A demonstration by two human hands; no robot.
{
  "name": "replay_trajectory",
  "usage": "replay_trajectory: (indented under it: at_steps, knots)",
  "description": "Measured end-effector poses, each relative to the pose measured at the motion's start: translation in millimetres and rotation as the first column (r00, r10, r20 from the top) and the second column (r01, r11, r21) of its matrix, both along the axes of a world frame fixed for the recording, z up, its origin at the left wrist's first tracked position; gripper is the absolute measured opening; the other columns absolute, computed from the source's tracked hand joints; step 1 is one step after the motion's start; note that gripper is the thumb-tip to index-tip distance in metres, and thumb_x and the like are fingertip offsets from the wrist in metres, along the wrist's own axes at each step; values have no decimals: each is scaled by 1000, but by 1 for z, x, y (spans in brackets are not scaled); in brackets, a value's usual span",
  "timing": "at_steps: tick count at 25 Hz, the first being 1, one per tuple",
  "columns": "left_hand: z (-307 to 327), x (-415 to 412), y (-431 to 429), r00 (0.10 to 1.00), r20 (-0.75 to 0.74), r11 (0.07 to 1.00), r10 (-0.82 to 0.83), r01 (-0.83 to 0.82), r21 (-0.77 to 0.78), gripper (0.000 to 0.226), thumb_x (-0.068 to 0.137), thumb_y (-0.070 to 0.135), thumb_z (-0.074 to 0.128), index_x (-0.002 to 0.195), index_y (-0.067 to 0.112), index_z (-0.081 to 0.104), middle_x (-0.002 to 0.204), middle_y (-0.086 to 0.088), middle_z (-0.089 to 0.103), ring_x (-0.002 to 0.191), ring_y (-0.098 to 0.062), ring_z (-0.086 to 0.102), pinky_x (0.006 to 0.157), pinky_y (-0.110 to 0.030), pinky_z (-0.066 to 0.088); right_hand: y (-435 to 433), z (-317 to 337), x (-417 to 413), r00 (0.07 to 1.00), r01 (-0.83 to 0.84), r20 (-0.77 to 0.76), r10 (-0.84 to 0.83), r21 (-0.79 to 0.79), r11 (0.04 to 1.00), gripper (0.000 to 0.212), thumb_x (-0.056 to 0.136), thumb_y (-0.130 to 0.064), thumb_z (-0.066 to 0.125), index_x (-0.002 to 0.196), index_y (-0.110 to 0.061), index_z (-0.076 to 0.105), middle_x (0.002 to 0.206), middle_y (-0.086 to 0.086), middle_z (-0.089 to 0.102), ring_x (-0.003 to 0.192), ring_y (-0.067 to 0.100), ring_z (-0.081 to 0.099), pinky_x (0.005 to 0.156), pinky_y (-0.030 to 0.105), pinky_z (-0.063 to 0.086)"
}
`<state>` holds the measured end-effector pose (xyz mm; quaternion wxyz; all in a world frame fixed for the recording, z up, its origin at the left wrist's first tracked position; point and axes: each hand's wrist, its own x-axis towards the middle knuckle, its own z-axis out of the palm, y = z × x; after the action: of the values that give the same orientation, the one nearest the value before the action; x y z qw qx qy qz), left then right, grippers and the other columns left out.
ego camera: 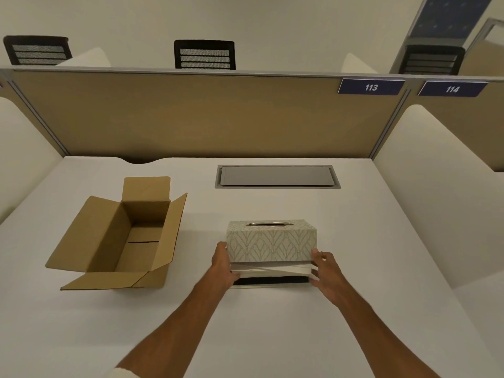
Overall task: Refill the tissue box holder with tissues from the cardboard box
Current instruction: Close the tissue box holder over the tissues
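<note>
The tissue box holder (271,242), a pale cover with a leaf pattern and an oval metal slot on top, sits raised over a wrapped white tissue pack (272,269). Below the pack lies the holder's dark base (270,281) on the white desk. My left hand (223,261) grips the left end of the cover and pack. My right hand (324,271) grips the right end. The open cardboard box (128,238) stands to the left with its flaps spread, and its inside looks empty.
A grey cable hatch (276,176) is set into the desk (354,241) behind the holder. A tan partition (204,115) closes off the back, with white side dividers left and right. Black chair backs show beyond it.
</note>
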<state>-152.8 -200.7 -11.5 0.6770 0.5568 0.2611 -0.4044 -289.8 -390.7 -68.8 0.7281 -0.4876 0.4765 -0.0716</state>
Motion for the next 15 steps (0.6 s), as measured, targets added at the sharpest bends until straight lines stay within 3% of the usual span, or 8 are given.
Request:
replay_trajectory:
  at_steps: [3, 5, 7, 9, 11, 15]
  knots:
    - [0, 8, -4, 992, 25, 992, -122, 121, 16, 54, 91, 64, 37, 114, 17, 52, 106, -9, 54, 101, -28, 49, 104, -50, 36, -4, -4, -4, 993, -105, -75, 91, -224, 969, 28, 88, -40, 60, 93, -18, 45, 114, 13, 54, 91, 19, 51, 80, 32, 45]
    - [-1, 13, -5, 976, 89, 978, -196, 188, 92, 69, 86, 71, 36, 125, 16, 51, 118, -13, 54, 113, -29, 47, 110, -51, 30, -8, -5, -10, 948, -312, -196, 251, -403, 860, 45, 77, -38, 74, 99, -17, 40, 109, 9, 54, 92, 19, 53, 78, 31, 48]
    - [-3, 16, -7, 954, 152, 955, -260, 231, 184, 73, 89, 68, 36, 133, 11, 49, 122, -15, 55, 115, -30, 48, 107, -48, 31, -8, -4, -14, 872, -488, -314, 375, -511, 707, 68, 67, -33, 84, 109, -17, 33, 111, 4, 52, 103, 20, 52, 86, 32, 48]
    - [0, 18, -11, 934, 200, 940, -296, 247, 235, 67, 94, 60, 32, 130, 6, 50, 116, -13, 56, 103, -26, 49, 94, -40, 37, -4, -3, -17, 862, -507, -323, 392, -572, 645, 79, 62, -25, 89, 112, -21, 27, 114, 0, 48, 108, 19, 50, 89, 30, 44]
    - [4, 21, -16, 924, 220, 930, -312, 250, 269, 66, 96, 58, 29, 127, 5, 52, 119, -14, 58, 105, -28, 53, 88, -36, 40, 3, -7, -20, 896, -442, -295, 331, -656, 612, 81, 60, -22, 90, 109, -22, 25, 114, -1, 45, 106, 19, 52, 87, 30, 45]
    - [6, 31, -24, 936, 225, 939, -271, 206, 275, 67, 95, 58, 33, 132, 5, 51, 131, -17, 56, 119, -33, 53, 97, -40, 44, 11, -16, -24, 923, -386, -280, 265, -684, 620, 67, 61, -27, 89, 106, -16, 40, 108, 0, 53, 104, 20, 53, 86, 30, 46]
